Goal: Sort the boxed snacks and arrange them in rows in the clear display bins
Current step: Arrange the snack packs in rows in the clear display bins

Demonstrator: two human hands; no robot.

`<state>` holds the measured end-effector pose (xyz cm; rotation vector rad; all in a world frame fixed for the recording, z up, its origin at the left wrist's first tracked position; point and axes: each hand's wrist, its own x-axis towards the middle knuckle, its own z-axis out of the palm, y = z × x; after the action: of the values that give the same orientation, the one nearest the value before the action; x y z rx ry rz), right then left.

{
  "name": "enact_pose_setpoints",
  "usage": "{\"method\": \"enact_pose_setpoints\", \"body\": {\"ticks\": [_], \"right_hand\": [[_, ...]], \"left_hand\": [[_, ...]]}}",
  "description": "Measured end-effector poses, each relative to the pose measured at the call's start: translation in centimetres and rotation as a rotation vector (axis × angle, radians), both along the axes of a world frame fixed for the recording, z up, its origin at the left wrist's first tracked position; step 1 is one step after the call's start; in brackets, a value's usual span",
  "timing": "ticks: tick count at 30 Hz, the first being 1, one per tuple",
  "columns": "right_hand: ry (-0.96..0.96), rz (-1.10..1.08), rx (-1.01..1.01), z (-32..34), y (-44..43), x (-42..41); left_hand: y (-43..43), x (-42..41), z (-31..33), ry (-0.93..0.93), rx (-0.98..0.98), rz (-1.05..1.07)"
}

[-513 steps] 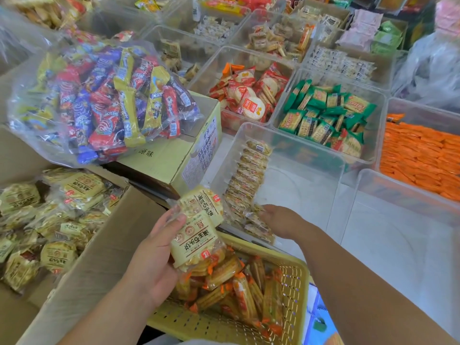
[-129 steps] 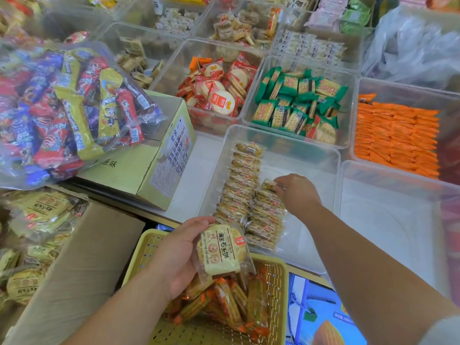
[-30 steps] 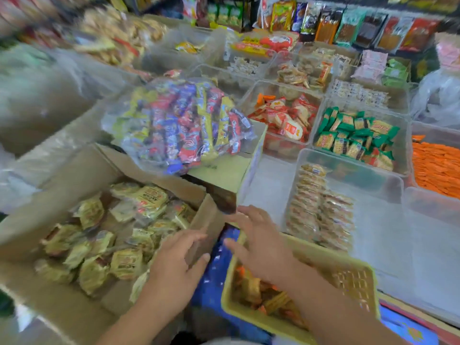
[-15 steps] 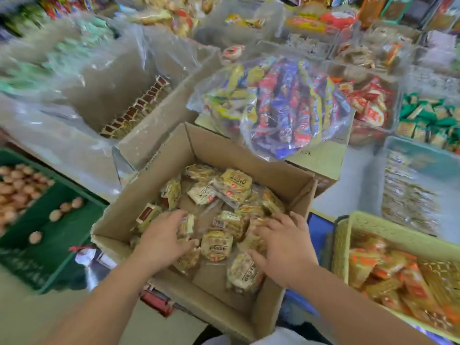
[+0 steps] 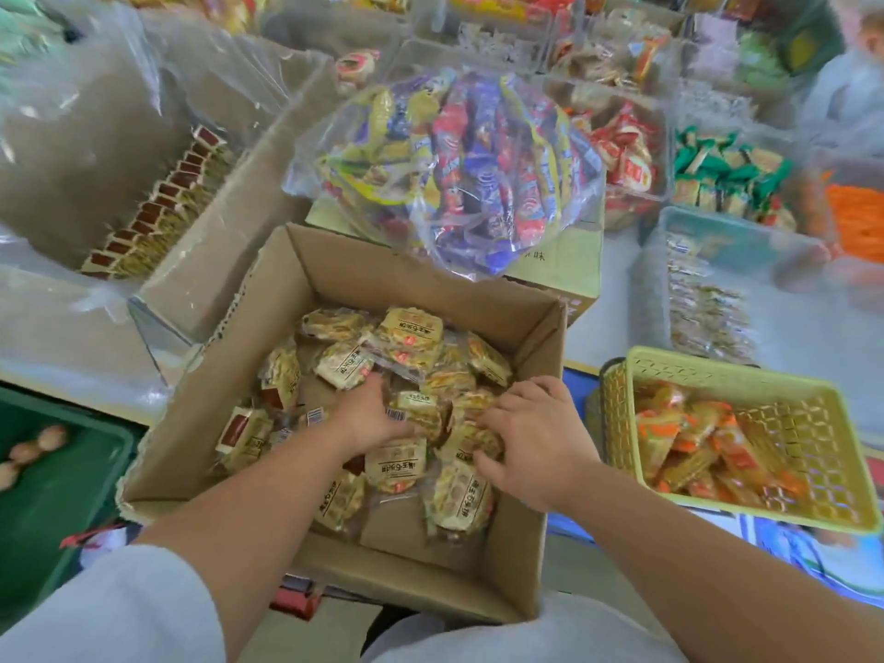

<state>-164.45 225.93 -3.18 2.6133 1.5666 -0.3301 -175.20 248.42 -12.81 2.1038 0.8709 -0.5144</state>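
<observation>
Head view: both hands are down in an open carton (image 5: pixel 287 289) that stands low in front of the person, against the near edge of the table (image 5: pixel 614 308). The carton is partly filled with loose yellow packs (image 5: pixel 411 334) lying any way up, so they need gathering and squaring before they can stand in a row.

The right hand (image 5: pixel 533 440) has its grip closed round a small clutch of packs near the carton's right wall, thumb below and fingers curled over the top. The left hand (image 5: pixel 368 416) lies in the middle of the heap with its fingers pushed in among the packs. I cannot tell whether its grip holds one or only rakes them toward the other hand. Working two-handed looks like a way to lift a stack at once.

The bin (image 5: pixel 717 236) they are bound for stands on the table to the right and further off, well apart from the carton. Rows (image 5: pixel 703 318) of what seem the same packs stand on edge along its left side, blurred here. Much of the bin looks unfilled, so the job seems early.

A yellow basket (image 5: pixel 708 373) of orange packets sits just right of the carton, nearer than the bin, likely waiting its turn. A clear bag (image 5: pixel 449 165) of bars rests on a shut box just behind the carton.
</observation>
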Motion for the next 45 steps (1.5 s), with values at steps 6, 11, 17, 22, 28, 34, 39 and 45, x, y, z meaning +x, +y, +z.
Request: {"method": "enact_pose_setpoints", "body": {"ticks": [6,11,17,22,28,34,39,45], "right_hand": [[0.006,-0.023,0.041,-0.3,-0.2,0.1],[-0.003,-0.02,0.051,-0.5,-0.2,0.1],[-0.014,-0.02,0.048,-0.6,-0.2,0.1],[-0.023,-0.016,0.049,-0.6,-0.2,0.1],[-0.036,-0.016,0.058,-0.6,-0.3,0.1],[-0.025,-0.017,0.067,-0.6,-0.3,0.1],[-0.016,-0.011,0.057,-0.4,-0.5,0.1],[-0.016,-0.006,0.071,-0.5,-0.5,0.2]], "left_hand": [[0.8,-0.5,-0.4,-0.034,-0.091,-0.144],[2.7,-1.3,1.0,0.046,-0.06,-0.398],[3.0,-2.5,2.1,0.168,-0.037,-0.622],[3.6,-3.7,2.8,0.193,-0.062,-0.744],[3.1,-4.8,2.2,0.22,0.051,-0.85],[2.9,-5.0,2.2,0.208,-0.021,-0.726],[3.8,-5.2,3.0,0.149,-0.194,-0.569],[5.4,-5.7,5.6,-0.048,-0.356,-0.26]]}}
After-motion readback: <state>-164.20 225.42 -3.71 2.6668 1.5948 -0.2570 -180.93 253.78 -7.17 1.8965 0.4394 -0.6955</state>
